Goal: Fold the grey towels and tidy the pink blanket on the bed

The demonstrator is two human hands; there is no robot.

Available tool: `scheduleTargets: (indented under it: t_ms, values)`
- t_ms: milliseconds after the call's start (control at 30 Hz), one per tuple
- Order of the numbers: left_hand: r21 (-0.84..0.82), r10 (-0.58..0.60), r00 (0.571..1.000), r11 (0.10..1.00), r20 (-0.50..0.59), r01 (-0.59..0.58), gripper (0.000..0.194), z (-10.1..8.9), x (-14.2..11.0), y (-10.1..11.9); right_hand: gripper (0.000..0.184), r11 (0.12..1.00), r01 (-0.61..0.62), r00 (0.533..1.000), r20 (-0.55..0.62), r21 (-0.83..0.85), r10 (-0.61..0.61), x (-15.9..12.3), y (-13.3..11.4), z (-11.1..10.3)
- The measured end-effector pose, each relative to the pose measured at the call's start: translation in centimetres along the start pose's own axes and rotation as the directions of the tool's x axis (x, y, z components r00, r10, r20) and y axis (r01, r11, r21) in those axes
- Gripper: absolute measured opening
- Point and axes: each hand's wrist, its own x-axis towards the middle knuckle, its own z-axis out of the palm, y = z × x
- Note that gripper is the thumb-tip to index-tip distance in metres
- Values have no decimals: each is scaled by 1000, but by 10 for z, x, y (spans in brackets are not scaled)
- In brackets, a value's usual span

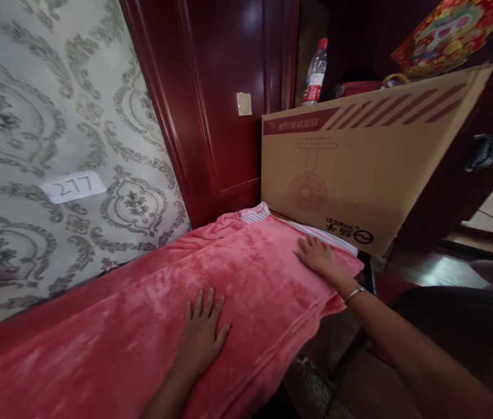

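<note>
A pink plush blanket (141,314) lies spread in layers over a long surface along the wall, its front edge hanging down. A striped white-and-grey band (325,233) edges its far end. My left hand (202,331) rests flat on the middle of the blanket, fingers spread. Farther off, near the striped end, my right hand (315,255) lies palm down on the cloth with its fingers apart. A bracelet (354,294) circles my right wrist. Neither hand grips anything.
A large cardboard box (360,157) stands past the blanket's far end, with a plastic bottle (316,73) near its top edge. Dark red panelling (224,128) and a patterned wall (75,105) bearing a "277" label (74,187) flank the blanket. A dark seat-like shape (451,320) is at right.
</note>
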Motion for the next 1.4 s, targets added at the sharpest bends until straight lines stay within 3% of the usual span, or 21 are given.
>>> scheduleTargets:
  t_ms: [167,233,300,467,567,667,733,833,900,1000,1067,1200,1400]
  values:
    - [-29,-18,999,999,45,19,61,0,-4,1,64,966,243,970,-38,85,-241,33,-77,-12]
    - [-41,-7,999,999,52,9,62,0,-5,1,62,943,319,948,-51,100,-315,49,-95,-11]
    - [-48,2,999,999,42,0,62,0,-6,1,59,940,327,945,-46,94,-324,64,-97,-4]
    - [-60,-26,997,998,79,31,61,0,-11,6,60,973,219,976,-38,67,-216,80,-71,30]
    - [-96,-12,996,995,88,20,63,-2,-13,2,61,971,225,974,-52,81,-221,83,-64,35]
    - [-166,-17,999,986,35,23,57,-14,-3,-25,60,974,194,981,-42,116,-190,94,-67,21]
    - [-174,-108,994,979,-33,101,51,-29,10,-57,61,977,169,985,-58,133,-162,110,-73,8]
    - [-57,-315,948,948,-34,313,56,-53,27,-110,62,966,215,975,-95,147,-202,137,-85,-3]
    - [70,-476,879,878,28,473,60,-61,29,-141,58,947,282,958,-87,152,-271,152,-91,0]
    - [224,-660,749,741,68,633,64,-55,18,-171,59,948,280,958,10,152,-285,166,-91,16]
    - [253,-708,703,694,69,674,66,-45,10,-182,62,961,239,966,66,142,-250,170,-87,27]
    - [243,-702,710,700,61,672,68,-32,3,-188,65,969,207,973,74,133,-218,171,-81,35]
    - [236,-705,706,699,67,675,70,-35,3,-179,67,970,206,976,39,129,-213,171,-76,45]
